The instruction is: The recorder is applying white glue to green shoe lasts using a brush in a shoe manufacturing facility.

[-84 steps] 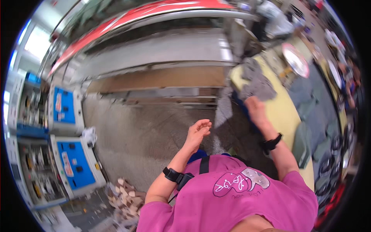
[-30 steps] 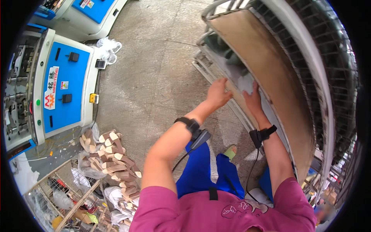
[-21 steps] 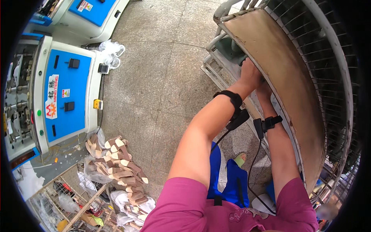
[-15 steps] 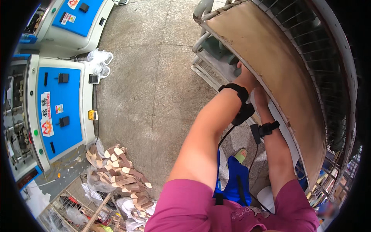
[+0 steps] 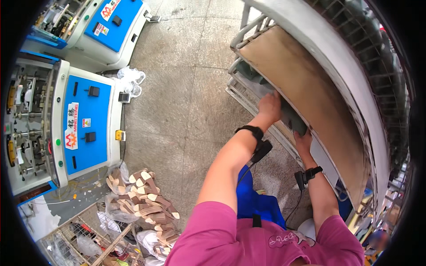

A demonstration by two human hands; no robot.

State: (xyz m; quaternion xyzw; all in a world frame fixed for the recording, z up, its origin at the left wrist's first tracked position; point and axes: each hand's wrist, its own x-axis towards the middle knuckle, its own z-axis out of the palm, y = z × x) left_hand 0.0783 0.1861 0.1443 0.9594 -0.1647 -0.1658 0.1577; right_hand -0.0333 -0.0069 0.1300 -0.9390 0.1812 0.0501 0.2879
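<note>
1. Left hand: grip closed on grey fabric piece, arm outstretched
2. Right hand: grip on same fabric, fingers hidden
3. Fabric: rack shelf, beneath brown board

Two blue-and-white machines stand at the left on the concrete floor; a crumpled white plastic bag lies between them; near left, a heap of tan sole-shaped pieces rests beside a wire basket.
</note>
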